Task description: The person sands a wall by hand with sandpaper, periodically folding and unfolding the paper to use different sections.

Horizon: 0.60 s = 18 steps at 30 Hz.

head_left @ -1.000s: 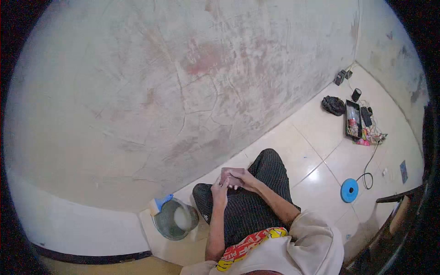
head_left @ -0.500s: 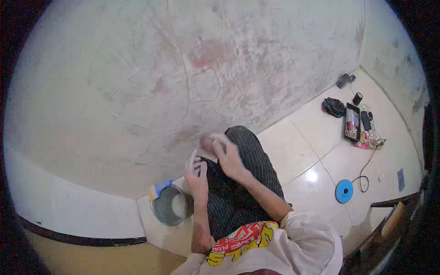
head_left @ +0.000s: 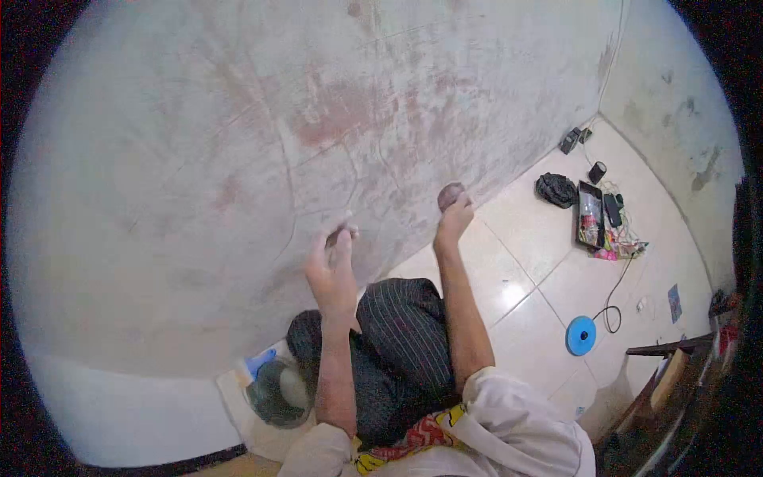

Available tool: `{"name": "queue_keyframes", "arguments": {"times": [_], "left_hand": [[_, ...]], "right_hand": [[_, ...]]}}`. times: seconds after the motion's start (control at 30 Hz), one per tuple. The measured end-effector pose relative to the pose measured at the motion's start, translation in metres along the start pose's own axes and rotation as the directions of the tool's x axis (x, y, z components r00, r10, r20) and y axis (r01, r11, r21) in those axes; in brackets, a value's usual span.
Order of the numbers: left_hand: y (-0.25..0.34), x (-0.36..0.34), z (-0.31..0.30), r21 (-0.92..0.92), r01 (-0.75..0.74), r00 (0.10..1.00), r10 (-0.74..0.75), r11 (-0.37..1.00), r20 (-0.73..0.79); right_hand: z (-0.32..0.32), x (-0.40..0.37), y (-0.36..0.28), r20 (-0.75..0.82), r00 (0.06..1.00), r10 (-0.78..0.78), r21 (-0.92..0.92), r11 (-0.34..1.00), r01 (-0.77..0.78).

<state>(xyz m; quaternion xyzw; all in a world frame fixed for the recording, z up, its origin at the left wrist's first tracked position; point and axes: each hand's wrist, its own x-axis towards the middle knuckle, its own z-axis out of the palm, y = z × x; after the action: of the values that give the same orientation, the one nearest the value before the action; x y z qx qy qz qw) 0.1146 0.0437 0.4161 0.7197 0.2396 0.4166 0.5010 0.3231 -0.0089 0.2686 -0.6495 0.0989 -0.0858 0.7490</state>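
Observation:
My right hand [head_left: 455, 223] is raised near the foot of the scuffed wall [head_left: 238, 135]. Its fingers grip a round, brownish, flat-looking pad [head_left: 451, 195], whose exact kind I cannot make out. In front of the wall's cracked patch is my left hand [head_left: 332, 266], with thumb and fingers curled towards each other. Something pale shows at those fingertips, too small to name. Below the left forearm, a dark bucket [head_left: 266, 405] stands by the wall with a blue-handled brush [head_left: 259, 363] at its rim.
My bent knees in striped trousers [head_left: 401, 326] lie between the arms. To the right, the tiled floor [head_left: 509, 278] bears a black tray [head_left: 589, 215] of small items, a black bag [head_left: 555, 190], cables and a blue disc-shaped reel [head_left: 581, 335]. Wooden furniture [head_left: 671, 374] stands lower right.
Both hands have risen from near my lap towards the wall and moved apart. The right hand carried the round pad up and right. The view has shifted slightly.

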Motion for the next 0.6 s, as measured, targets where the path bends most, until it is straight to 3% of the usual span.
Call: {"name": "queue_keyframes", "arguments": {"times": [0.03,0.07,0.13,0.17,0.23,0.27,0.33,0.37,0.4,0.43,0.47,0.5,0.53,0.57,0.6], "left_hand": [[-0.014,-0.003,0.0,0.0,0.035,0.999,-0.035,0.999,-0.017],[-0.026,-0.008,0.0,0.001,0.044,0.999,-0.044,0.999,-0.009],[-0.043,-0.009,-0.003,0.096,0.007,1.0,-0.006,0.995,-0.016],[-0.051,-0.012,-0.006,0.099,0.018,1.0,-0.018,0.995,-0.008],[-0.065,-0.016,-0.01,0.076,0.07,0.997,-0.071,0.995,0.007],[-0.065,-0.015,-0.011,0.073,0.082,0.997,-0.083,0.994,0.008],[-0.06,-0.016,-0.018,0.123,0.162,0.984,-0.151,0.979,-0.094],[-0.062,-0.014,-0.026,0.245,0.107,0.993,-0.089,0.963,-0.083],[-0.067,-0.016,-0.033,0.251,0.127,0.991,-0.111,0.96,-0.075],[-0.07,-0.019,-0.038,0.182,0.169,0.982,-0.149,0.969,-0.114],[-0.073,-0.019,-0.038,0.102,0.196,0.972,-0.18,0.975,-0.15],[-0.072,-0.016,-0.037,0.093,0.195,0.974,-0.182,0.976,-0.135],[-0.067,-0.013,-0.036,0.031,0.187,0.974,-0.181,0.982,-0.138],[-0.065,-0.01,-0.035,-0.034,0.181,0.972,-0.184,0.983,-0.145],[-0.065,-0.008,-0.033,-0.038,0.192,0.971,-0.195,0.981,-0.136]], "right_hand": [[0.012,-0.002,0.006,0.042,0.987,0.154,0.034,0.987,-0.155],[0.02,-0.008,0.005,0.034,0.987,0.159,0.027,0.987,-0.16],[0.04,-0.021,-0.002,0.127,0.992,-0.007,0.109,0.994,-0.007],[0.047,-0.036,0.003,0.121,0.993,0.002,0.099,0.995,-0.014],[0.061,-0.068,0.016,0.316,0.946,-0.068,-0.323,0.93,0.175],[0.071,-0.078,0.022,0.316,0.947,-0.063,-0.335,0.926,0.174],[0.083,-0.094,0.036,0.29,0.932,-0.217,-0.069,0.967,0.246],[0.075,-0.066,0.033,0.29,0.936,-0.201,-0.085,0.968,0.235],[0.061,-0.013,0.022,0.558,0.829,0.048,0.1,0.987,-0.124],[0.051,0.013,0.015,0.797,0.577,0.18,0.169,0.85,-0.5],[0.055,-0.005,0.012,0.791,0.584,0.182,0.168,0.853,-0.494],[0.07,-0.039,0.015,0.589,0.798,0.124,0.077,0.975,-0.208],[0.083,-0.071,0.017,0.362,0.932,-0.011,-0.105,0.993,0.053],[0.094,-0.084,0.046,0.225,0.94,-0.255,-0.135,0.948,0.289],[0.089,-0.078,0.04,0.22,0.942,-0.252,-0.149,0.946,0.288]]}}
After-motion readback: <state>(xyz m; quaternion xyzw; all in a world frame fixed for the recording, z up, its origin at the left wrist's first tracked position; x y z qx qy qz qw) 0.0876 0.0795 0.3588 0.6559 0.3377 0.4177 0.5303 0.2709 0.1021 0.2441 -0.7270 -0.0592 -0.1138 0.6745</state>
